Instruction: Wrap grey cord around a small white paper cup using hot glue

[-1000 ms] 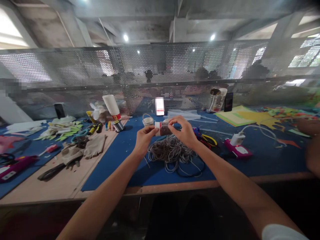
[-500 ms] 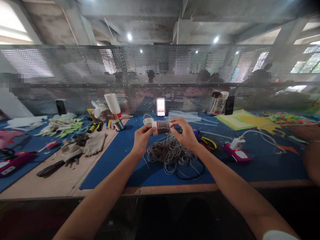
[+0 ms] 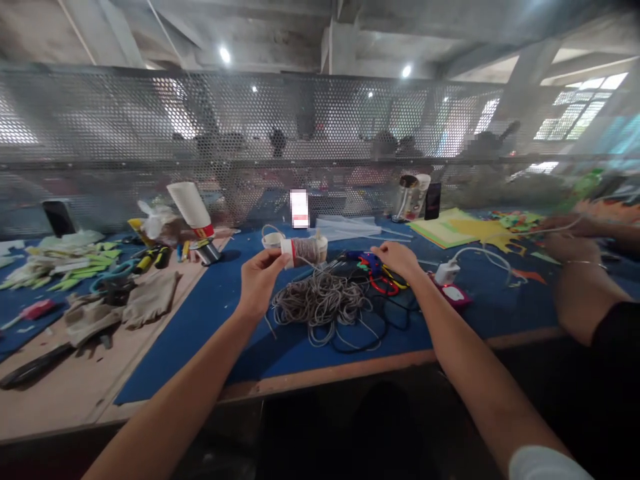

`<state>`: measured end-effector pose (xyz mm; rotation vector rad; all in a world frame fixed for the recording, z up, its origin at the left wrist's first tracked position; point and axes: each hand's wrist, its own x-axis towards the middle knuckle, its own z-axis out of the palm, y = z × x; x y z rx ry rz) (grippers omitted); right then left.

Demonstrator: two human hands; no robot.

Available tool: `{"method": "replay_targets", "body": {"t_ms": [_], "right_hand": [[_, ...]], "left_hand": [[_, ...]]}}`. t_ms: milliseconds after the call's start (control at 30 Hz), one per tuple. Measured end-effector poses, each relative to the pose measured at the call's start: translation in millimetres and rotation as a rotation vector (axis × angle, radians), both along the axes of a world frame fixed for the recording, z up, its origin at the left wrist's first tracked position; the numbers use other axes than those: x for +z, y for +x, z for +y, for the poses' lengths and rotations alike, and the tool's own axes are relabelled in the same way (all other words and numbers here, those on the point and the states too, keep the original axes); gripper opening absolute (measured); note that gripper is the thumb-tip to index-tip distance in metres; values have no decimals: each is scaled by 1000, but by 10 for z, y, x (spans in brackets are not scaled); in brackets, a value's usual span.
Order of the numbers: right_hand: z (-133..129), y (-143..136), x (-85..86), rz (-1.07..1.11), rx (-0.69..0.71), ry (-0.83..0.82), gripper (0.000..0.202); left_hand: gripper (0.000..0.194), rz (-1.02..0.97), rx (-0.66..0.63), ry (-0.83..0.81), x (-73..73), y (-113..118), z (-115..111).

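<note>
In my left hand [image 3: 261, 270] is a small paper cup [image 3: 287, 255], its white end between thumb and fingers. The cup lies sideways in the air, with a red band showing and grey cord [image 3: 306, 250] wound around its other part. My right hand [image 3: 399, 259] is away from the cup, over the tools at the right; its fingers are curled together, and what they hold, if anything, is hidden. Close to those fingertips lie a blue tool [image 3: 364, 256] and red-handled scissors [image 3: 384, 287]. Below the cup spreads a loose tangled heap of grey cord [image 3: 320, 300].
A phone [image 3: 300, 209] with a lit screen stands against the perforated metal screen [image 3: 250, 120]. To the left are stacked paper cups [image 3: 190, 205] and work gloves [image 3: 150, 299]. A magenta power strip [image 3: 454, 295] with a white plug lies right, near another person's arm [image 3: 580, 293].
My right hand has left the cord-wrapped cup and moved right to the tools. The left hand still holds the cup. The view has turned right, showing more of the other person's arm.
</note>
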<state>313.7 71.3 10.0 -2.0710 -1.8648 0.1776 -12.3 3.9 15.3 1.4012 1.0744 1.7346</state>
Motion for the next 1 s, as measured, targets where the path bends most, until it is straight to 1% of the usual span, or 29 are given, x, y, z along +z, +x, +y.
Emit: {"method": "replay_targets", "body": {"t_ms": [167,267,367,433,500,567,600,633,667,733,767,833,867,933,1000], "right_hand": [[46,-87,-98,-50,49,-127,57],[81,-95,-104,-66,61,-161,54],[98,-63,-84,-56,45,-162,49],[92,-35,-58,-46,22,-136,48],[76,-17,-24,-23,-31,-65,50],[49,-27,12,86,-66,78,49],[31,-48,28,191,-51,165,47],[6,-81,42,327,-6,250,46],[-24,-126,54,480,68,318,45],[-106,-247,73,767,242,402,47],[-156,-317,80,855,323,426,47],[-262,-461,91,935,444,462,43],[-313,-527,96,960,480,466,41],[-397,-634,107,992,505,470,40],[-452,-697,123,974,472,489,40]], "left_hand": [[22,-27,-26,2,-21,25,-3],[22,-27,-43,-11,-43,30,4],[23,-30,-66,-11,-62,28,15],[25,-39,-81,-19,-70,26,22],[27,-47,-83,-32,-77,22,28],[27,-53,-81,-50,-83,17,36],[28,-59,-81,-61,-87,14,40],[28,-67,-81,-71,-90,12,44],[28,-75,-81,-80,-94,10,48],[27,-86,-85,-94,-100,6,54],[27,-88,-88,-96,-102,4,55],[26,-77,-96,-87,-107,1,54],[26,-66,-98,-78,-110,0,52],[24,-39,-96,-59,-114,-1,47],[24,-20,-89,-51,-114,0,42]]}}
